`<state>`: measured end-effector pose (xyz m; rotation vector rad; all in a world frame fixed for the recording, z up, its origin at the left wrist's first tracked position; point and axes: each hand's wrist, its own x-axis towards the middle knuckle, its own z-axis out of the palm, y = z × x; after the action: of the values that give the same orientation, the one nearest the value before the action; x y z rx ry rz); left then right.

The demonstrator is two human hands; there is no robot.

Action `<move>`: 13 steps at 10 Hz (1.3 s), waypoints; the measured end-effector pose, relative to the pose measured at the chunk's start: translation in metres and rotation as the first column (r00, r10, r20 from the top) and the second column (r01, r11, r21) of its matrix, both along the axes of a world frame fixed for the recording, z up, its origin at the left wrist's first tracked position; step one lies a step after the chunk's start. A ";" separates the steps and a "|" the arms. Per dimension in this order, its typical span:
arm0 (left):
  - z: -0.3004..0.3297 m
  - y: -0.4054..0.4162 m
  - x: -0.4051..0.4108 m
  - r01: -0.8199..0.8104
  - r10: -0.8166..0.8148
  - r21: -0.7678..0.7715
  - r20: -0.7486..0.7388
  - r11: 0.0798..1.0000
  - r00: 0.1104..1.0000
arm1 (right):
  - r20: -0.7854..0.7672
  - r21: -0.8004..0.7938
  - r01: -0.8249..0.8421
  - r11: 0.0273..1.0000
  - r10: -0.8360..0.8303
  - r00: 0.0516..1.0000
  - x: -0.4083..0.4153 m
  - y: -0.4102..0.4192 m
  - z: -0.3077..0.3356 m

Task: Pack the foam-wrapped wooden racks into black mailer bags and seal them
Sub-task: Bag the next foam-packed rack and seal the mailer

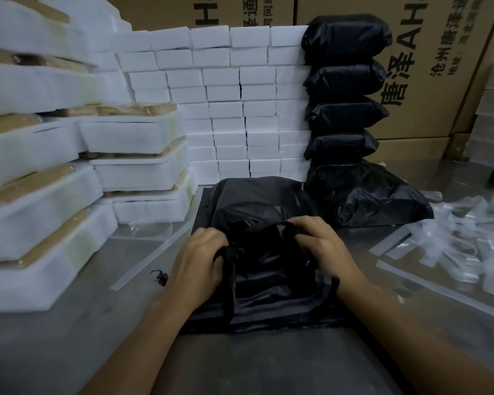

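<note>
Black mailer bag (257,212) on table (69,323), near end bunched between 2 hands. Left hand (196,263) and right hand (322,249) gripping crumpled plastic. Contents hidden.

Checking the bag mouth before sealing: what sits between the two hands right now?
Head view: only bunched black film of the mailer bag lies between the left hand and right hand; both grip its gathered open end. No foam shows there.

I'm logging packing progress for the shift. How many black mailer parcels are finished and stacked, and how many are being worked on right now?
Finished black parcels in the stack at right: 5
Black mailer bag being closed, gripped by left hand and right hand: 1
Total: 6
</note>
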<state>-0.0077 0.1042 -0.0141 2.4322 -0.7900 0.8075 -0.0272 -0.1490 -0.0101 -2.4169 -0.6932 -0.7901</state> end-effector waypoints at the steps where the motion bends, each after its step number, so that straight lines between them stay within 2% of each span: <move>1: -0.002 0.000 0.002 -0.115 0.049 -0.337 -0.199 0.934 0.979 | 0.055 -0.023 -0.056 0.998 0.057 0.997 -0.003 -0.009 -0.002; 2: 0.002 -0.007 0.001 -0.176 0.039 -0.571 -0.243 0.802 0.969 | 0.120 0.082 0.029 0.996 -0.039 0.992 0.003 -0.008 -0.002; 3: 0.003 -0.010 0.001 -0.192 -0.038 -0.653 -0.320 0.733 0.947 | 0.442 0.090 -0.577 0.811 0.487 0.753 -0.017 -0.001 0.008; 4: 0.002 -0.010 0.003 -0.188 -0.167 -0.741 -0.377 0.645 0.911 | -0.495 0.352 0.648 0.675 -0.453 0.742 -0.005 0.007 -0.004; 5: 0.001 -0.006 0.003 -0.183 -0.297 -0.819 -0.392 0.545 0.871 | -0.178 0.566 0.252 0.785 -0.182 0.967 -0.007 -0.007 -0.001; 6: 0.003 -0.004 -0.002 -0.117 -0.462 -0.896 -0.329 0.429 0.824 | -0.184 0.635 0.231 0.737 -0.146 0.972 0.002 -0.001 0.002; 7: 0.008 -0.003 -0.006 -0.090 -0.460 -0.884 -0.324 0.460 0.827 | -0.121 0.691 0.150 0.707 -0.091 0.988 0.003 -0.004 0.004; 8: 0.013 -0.001 0.000 -0.157 -0.396 -0.911 -0.315 0.382 0.862 | -0.061 0.709 0.046 0.704 -0.004 0.998 -0.001 -0.002 0.012; 9: 0.019 0.003 0.002 -0.174 -0.411 -0.945 -0.280 0.278 0.868 | -0.074 0.742 0.021 0.670 0.051 0.996 0.000 0.001 0.017; 10: 0.019 0.007 0.001 -0.191 -0.474 -0.945 -0.300 0.265 0.828 | -0.107 0.750 0.064 0.659 0.025 0.994 0.000 0.000 0.020; 11: 0.021 0.004 -0.001 -0.178 -0.585 -0.946 -0.308 0.270 0.750 | -0.204 0.806 0.126 0.578 0.072 0.976 0.002 -0.007 0.018; 12: 0.025 0.001 -0.004 -0.153 -0.580 -0.941 -0.308 0.301 0.754 | -0.269 0.839 0.164 0.519 0.132 0.954 0.002 -0.010 0.019; 13: 0.025 0.004 -0.001 -0.228 -0.427 -0.921 -0.352 0.315 0.833 | -0.308 0.878 0.207 0.432 0.179 0.934 0.000 -0.009 0.022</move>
<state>-0.0085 0.1086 0.0108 1.2992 -0.0885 0.2719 -0.0275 -0.1580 0.0117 -1.4460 -0.0071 -0.4787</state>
